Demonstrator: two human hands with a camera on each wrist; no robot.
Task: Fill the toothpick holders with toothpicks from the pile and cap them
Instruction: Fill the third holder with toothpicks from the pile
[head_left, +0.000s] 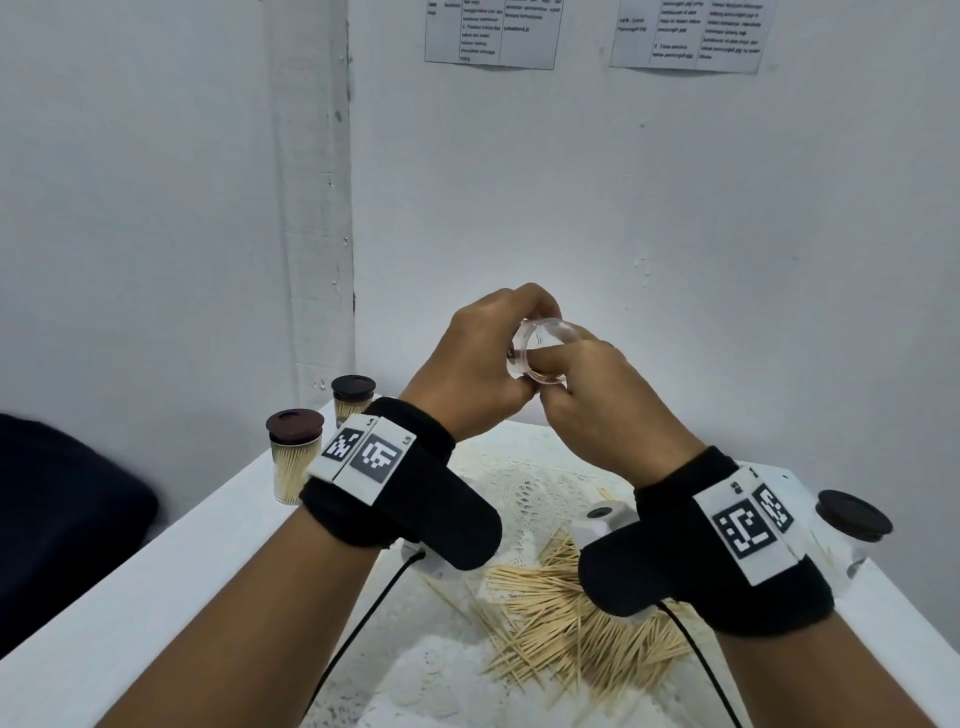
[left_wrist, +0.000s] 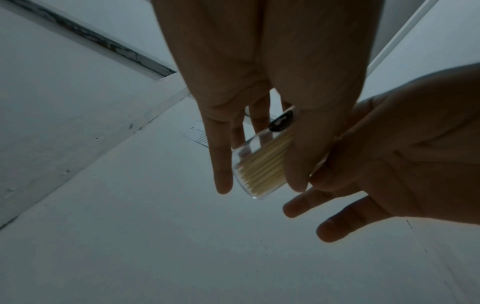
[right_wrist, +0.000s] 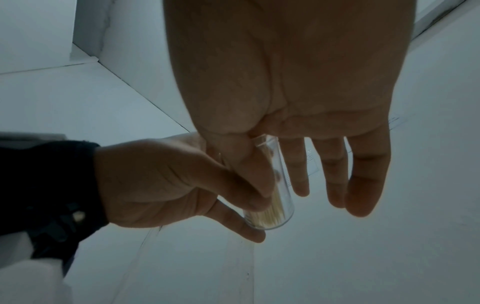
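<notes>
**Clear holder held up in both hands, partly filled**

Clear plastic, tilted on its side: the holder (head_left: 543, 353) is up in the air between both hands, above the far end of the white table (head_left: 156, 561). The left hand (head_left: 475, 374) wraps its fingers round the body, thumb on the near wall, little finger sticking out straight in the left wrist view. The right hand (head_left: 602, 410) meets it from the other side, thumb and forefinger at the open mouth; its other fingers (right_wrist: 337, 176) hang loose and straight. Inside the holder a bundle of toothpicks (left_wrist: 262, 166) lies along the lower wall, leaving the upper part bare. A small dark round mark shows on its side.

On the table, at the left edge, two holders stand upright, packed with toothpicks and capped in dark brown: a near one (head_left: 294, 457) and a far one (head_left: 353, 397). At the right edge a fourth holder (head_left: 852, 525) stands with a dark cap on; I cannot tell how full it is. The loose pile (head_left: 566, 623) of toothpicks spreads over a white lace cloth (head_left: 524, 483) below the wrists. Two printed sheets (head_left: 491, 31) are stuck to the wall.
</notes>
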